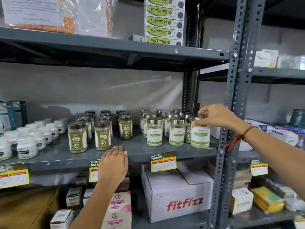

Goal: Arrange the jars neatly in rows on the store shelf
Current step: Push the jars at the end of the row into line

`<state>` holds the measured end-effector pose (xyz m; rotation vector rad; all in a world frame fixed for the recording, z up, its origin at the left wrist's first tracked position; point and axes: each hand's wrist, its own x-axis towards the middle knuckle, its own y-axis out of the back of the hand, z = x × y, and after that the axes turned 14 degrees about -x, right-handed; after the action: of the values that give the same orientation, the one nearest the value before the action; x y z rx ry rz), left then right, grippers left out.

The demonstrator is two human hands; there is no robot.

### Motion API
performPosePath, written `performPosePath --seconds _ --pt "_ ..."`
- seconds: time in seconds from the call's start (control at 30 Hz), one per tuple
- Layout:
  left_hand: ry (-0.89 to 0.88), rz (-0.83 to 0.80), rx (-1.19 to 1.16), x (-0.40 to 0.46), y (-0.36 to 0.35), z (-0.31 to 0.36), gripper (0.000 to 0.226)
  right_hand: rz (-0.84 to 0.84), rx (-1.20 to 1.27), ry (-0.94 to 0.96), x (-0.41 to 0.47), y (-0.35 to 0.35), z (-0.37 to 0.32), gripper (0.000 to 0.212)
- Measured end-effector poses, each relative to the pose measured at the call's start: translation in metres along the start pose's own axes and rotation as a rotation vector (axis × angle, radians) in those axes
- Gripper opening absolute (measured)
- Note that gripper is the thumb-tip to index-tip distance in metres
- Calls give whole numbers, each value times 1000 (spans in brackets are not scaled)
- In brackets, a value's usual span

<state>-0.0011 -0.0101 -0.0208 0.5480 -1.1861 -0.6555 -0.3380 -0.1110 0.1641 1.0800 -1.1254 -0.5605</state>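
On the grey middle shelf stand three groups of jars. White plastic jars fill the left end. Dark-lidded jars of green powder form rows in the middle. Silver-lidded glass jars with green-and-white labels stand in rows at the right. My right hand grips the lid of the front right silver-lidded jar, which stands on the shelf beside the upright post. My left hand lies flat on the shelf's front edge, fingers together, holding nothing.
A slotted grey steel post rises just right of the held jar. Yellow price tags hang off the shelf edge. A white "fitfizz" carton and small boxes sit below. Stacked "Fleximer" boxes stand on the shelf above.
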Motion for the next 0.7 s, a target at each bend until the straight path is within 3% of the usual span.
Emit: performPosePath --seconds 0.1,0.27,0.5,0.7 --pt "5 -3 5 0 -1 -1 54 -22 -114 -66 10 -9 21 80" --pt "20 -8 10 -1 -2 -1 56 -66 -221 -165 26 -24 35 89" --pt "30 -12 15 0 -4 -3 56 -102 -332 -185 33 -35 32 52" --pt "39 -28 28 0 -3 -2 57 -168 -378 -183 34 -35 26 53"
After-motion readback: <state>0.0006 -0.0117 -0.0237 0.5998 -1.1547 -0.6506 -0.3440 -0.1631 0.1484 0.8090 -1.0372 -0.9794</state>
